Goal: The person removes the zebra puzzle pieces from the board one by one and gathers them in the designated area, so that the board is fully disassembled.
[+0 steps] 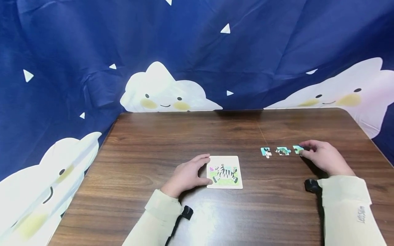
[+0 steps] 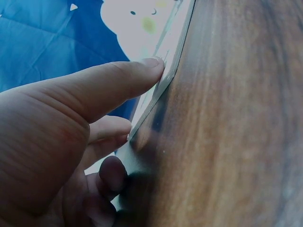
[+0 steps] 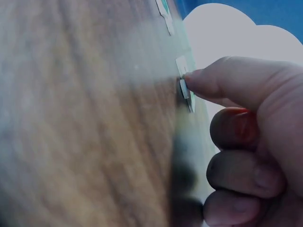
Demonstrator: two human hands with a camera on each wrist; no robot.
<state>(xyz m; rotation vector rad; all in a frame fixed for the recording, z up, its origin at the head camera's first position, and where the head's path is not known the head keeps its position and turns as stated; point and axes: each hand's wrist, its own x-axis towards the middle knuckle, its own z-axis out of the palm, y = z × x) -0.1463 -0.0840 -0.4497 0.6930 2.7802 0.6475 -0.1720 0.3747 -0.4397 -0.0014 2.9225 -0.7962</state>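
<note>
The left hand [image 1: 190, 173] is resting against the left side of a square white-rimmed board [image 1: 224, 158], its extended fingers and thumb touching the edge near the corners without clenching. The board is lying flat on the brown wooden bench [image 1: 147, 153], in front of the person, and is showing a zebra picture [image 1: 225, 173] inside its rim. Well to the right, the right hand [image 1: 326, 158] is pinching a turquoise-and-green puzzle piece [image 1: 297, 149] between thumb and forefinger, while the other fingers are curling under in the right wrist view. This piece is sitting at the right end of a short row; just beside it a middle piece [image 1: 282, 151] is lying apart, and a black-and-white-marked left piece [image 1: 266, 152] is lying beyond that. Pale sleeves [image 1: 346, 205] are covering both forearms, and a dark blue backdrop [image 1: 261, 51] with smiling clouds [image 1: 167, 92] is hanging behind the bench.
</note>
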